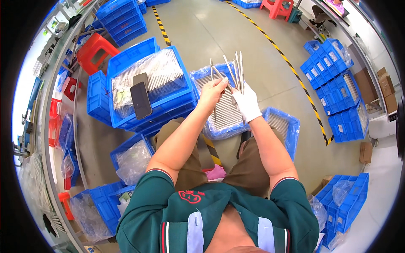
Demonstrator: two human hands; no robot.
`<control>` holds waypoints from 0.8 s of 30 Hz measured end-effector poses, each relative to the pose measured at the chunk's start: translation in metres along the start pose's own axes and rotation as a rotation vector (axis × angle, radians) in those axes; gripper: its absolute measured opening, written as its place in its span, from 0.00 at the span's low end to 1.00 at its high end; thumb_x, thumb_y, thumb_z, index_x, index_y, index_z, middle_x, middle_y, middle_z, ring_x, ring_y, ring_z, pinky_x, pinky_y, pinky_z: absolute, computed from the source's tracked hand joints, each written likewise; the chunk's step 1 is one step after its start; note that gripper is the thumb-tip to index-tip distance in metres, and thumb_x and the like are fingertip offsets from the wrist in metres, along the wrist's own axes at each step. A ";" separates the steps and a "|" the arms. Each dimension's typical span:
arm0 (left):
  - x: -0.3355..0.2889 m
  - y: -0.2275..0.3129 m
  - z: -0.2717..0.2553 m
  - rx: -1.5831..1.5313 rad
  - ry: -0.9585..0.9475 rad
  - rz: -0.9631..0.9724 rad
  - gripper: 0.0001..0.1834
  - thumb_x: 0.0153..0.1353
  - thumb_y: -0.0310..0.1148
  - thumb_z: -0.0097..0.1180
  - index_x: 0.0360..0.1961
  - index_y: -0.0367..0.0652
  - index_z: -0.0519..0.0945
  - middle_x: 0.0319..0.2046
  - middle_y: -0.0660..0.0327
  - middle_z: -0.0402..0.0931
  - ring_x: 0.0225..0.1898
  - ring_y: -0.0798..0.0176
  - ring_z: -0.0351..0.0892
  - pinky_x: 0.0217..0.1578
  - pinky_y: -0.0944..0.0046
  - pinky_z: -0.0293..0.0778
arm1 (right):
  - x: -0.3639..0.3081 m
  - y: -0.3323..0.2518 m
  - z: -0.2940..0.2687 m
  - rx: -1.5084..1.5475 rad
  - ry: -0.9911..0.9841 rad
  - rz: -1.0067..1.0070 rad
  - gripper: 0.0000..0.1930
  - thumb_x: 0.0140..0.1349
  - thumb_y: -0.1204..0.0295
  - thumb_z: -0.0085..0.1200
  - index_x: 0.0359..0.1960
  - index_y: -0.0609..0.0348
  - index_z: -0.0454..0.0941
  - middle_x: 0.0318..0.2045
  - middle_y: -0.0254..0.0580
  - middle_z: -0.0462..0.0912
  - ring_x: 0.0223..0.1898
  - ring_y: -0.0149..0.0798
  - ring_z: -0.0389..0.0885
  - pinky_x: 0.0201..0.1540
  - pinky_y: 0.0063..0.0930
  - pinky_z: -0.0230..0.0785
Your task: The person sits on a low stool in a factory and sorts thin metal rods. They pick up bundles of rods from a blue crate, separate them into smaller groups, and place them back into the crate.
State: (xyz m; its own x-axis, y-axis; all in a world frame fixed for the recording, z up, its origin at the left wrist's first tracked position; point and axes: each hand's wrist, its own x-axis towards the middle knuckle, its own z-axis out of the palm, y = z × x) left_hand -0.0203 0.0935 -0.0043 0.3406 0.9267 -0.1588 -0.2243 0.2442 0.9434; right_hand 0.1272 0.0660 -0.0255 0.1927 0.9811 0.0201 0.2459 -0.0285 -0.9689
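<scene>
My left hand (214, 90), bare, pinches slim metal rods (211, 69) near their middle; I cannot tell exactly how many. Close beside it on the right, my right hand (247, 103) wears a white glove and is wrapped around a bundle of several similar metal rods (239, 69), which point up and away from me. Both hands are over a plastic-lined blue crate (225, 135), where many more rods lie side by side in a row. The rods' lower ends are partly hidden by my fingers.
At left, stacked blue crates (154, 123) hold bagged rods, with a smartphone (141, 100) propped on top. Another lined crate (293, 135) stands right of my knee. A red stool (95, 50), a metal-framed workbench and crate stacks (337, 97) flank the floor.
</scene>
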 end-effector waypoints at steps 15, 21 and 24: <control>0.000 -0.005 0.002 -0.275 -0.107 -0.037 0.13 0.65 0.38 0.47 0.26 0.41 0.72 0.15 0.70 0.62 0.13 0.77 0.55 0.13 0.75 0.50 | 0.023 0.005 -0.015 -0.035 0.142 -0.125 0.12 0.57 0.65 0.58 0.30 0.61 0.73 0.19 0.34 0.73 0.20 0.32 0.73 0.24 0.26 0.66; -0.008 -0.016 0.009 -0.375 -0.384 -0.257 0.15 0.65 0.40 0.48 0.27 0.39 0.74 0.17 0.68 0.65 0.13 0.77 0.56 0.14 0.75 0.54 | 0.010 -0.036 -0.025 0.645 -0.194 0.355 0.10 0.59 0.65 0.56 0.25 0.54 0.72 0.09 0.25 0.61 0.07 0.22 0.53 0.08 0.21 0.42; -0.012 -0.018 0.017 -0.420 -0.282 -0.300 0.15 0.64 0.40 0.49 0.29 0.38 0.75 0.16 0.68 0.64 0.13 0.77 0.55 0.14 0.75 0.54 | 0.017 -0.024 -0.022 0.628 -0.098 0.287 0.11 0.58 0.65 0.59 0.25 0.55 0.71 0.10 0.26 0.63 0.08 0.23 0.57 0.09 0.22 0.46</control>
State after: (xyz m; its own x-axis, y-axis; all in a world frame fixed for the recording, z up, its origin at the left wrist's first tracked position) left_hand -0.0047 0.0728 -0.0140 0.6620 0.7017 -0.2635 -0.4032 0.6297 0.6640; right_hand 0.1451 0.0795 0.0039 0.0744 0.9650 -0.2516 -0.4032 -0.2016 -0.8926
